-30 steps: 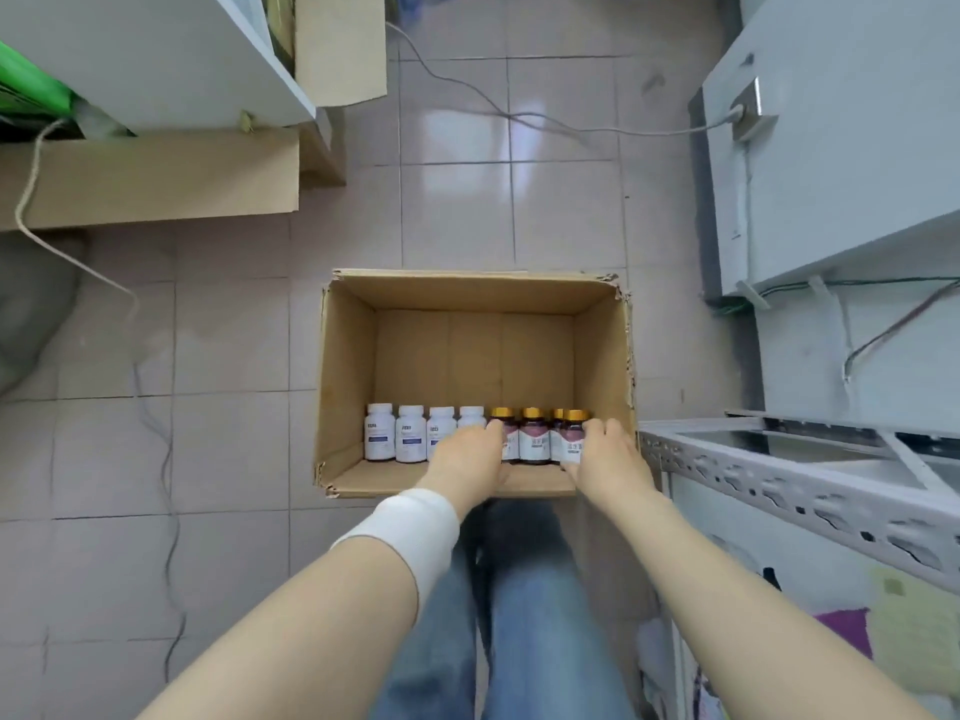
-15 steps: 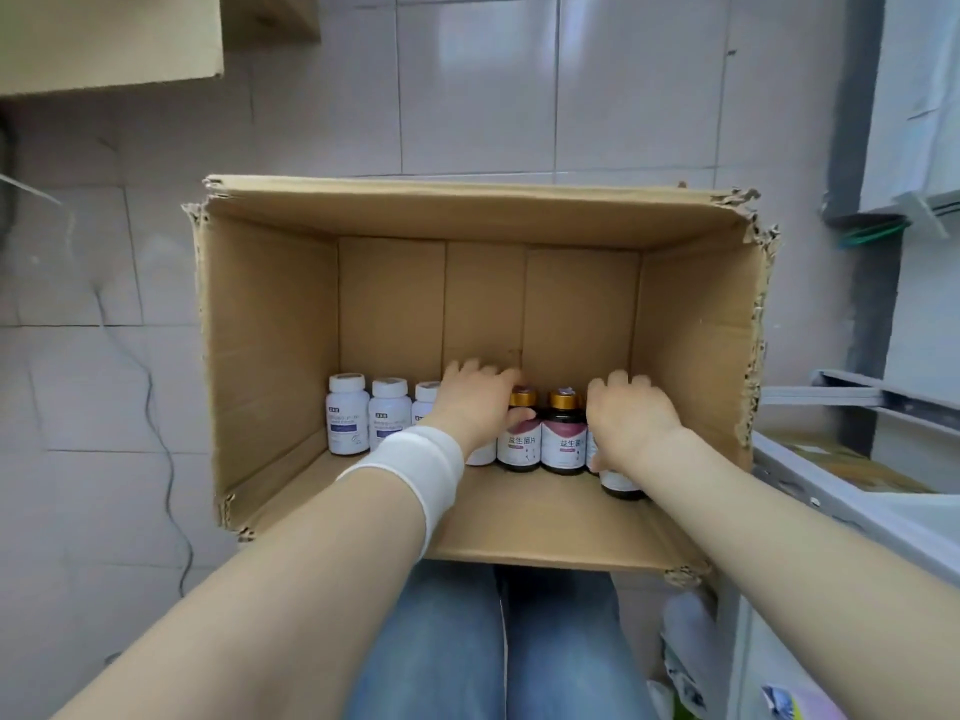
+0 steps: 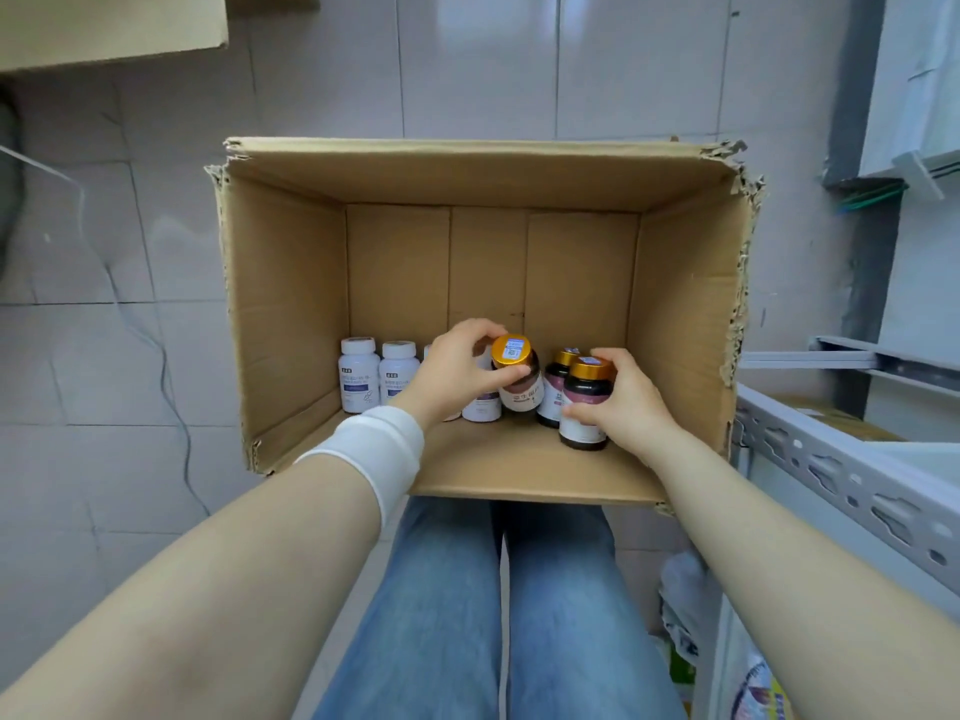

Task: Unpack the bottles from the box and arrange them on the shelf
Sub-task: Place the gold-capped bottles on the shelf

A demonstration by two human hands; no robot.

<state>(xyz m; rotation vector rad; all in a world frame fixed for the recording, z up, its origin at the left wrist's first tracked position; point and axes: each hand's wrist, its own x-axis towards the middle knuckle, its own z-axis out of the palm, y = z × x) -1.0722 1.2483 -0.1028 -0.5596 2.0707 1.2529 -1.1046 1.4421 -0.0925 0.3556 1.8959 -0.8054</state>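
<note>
The fingers (image 3: 480, 330) of the left hand (image 3: 452, 376) are curled round a dark bottle with a gold cap (image 3: 514, 379), which is tilted and appears raised above its neighbours. The fingers (image 3: 605, 358) of the right hand (image 3: 631, 407) are wrapped round a second dark bottle (image 3: 587, 413), held upright at about four o'clock of the first. A third dark bottle (image 3: 555, 392) is left between them, and white bottles (image 3: 358, 376) are lined up at nine o'clock of the left hand, all inside the cardboard box (image 3: 291, 304) on the tiled floor (image 3: 104, 356). The metal shelf (image 3: 841, 470) is seen at three o'clock of the box. The lift is probably best made straight up, so that the neighbours are not toppled and the box's right wall is cleared before the bottles are swung towards three o'clock. A firm grip below the caps is advised, since the sides look smooth.
</note>
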